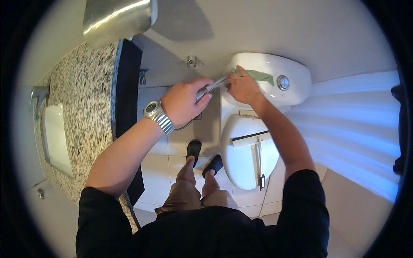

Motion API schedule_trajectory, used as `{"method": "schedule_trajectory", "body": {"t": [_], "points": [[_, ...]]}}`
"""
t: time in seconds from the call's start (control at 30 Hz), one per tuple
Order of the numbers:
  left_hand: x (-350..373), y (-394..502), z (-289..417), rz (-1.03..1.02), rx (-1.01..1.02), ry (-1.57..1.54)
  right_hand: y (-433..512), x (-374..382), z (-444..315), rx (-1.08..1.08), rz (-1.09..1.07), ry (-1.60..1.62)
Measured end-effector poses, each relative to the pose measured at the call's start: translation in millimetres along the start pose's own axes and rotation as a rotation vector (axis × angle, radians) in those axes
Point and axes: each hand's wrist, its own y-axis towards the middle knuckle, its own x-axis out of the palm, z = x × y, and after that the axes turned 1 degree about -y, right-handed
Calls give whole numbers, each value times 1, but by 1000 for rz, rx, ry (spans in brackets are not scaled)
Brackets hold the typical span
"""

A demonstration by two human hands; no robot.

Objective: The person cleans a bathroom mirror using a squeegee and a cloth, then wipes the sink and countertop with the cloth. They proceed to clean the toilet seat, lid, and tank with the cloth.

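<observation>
My left hand (185,101), with a metal-band wristwatch above it, grips a bidet sprayer (202,94). Thin jets of water (218,84) run from the sprayer's tip to my right hand (244,86). That hand is over the left part of the white toilet tank lid (274,63), its fingers on a pale green cloth (257,75). Part of the cloth is hidden beneath the fingers; its free end lies towards the round chrome flush button (283,83). Below my left wrist a curved piece of the sprayer hose (185,126) shows.
On the closed toilet lid (237,164) rests a white squeegee (259,154). To the left is a granite counter (87,106) with a sink (57,138) and faucet (38,93). A metal dispenser (117,21), sprayer bracket (191,61) and valve (143,76) are near the wall. A curtain (351,125) hangs right.
</observation>
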Motion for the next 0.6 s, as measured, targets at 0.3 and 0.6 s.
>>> {"method": "schedule_trajectory", "body": {"t": [0.3,0.6], "points": [[-6,3,-7,76,32,50,17,5,-10,585,270,88],[-3,3,-3,131,139,-121,-69,67,100,1169,366,468]]}}
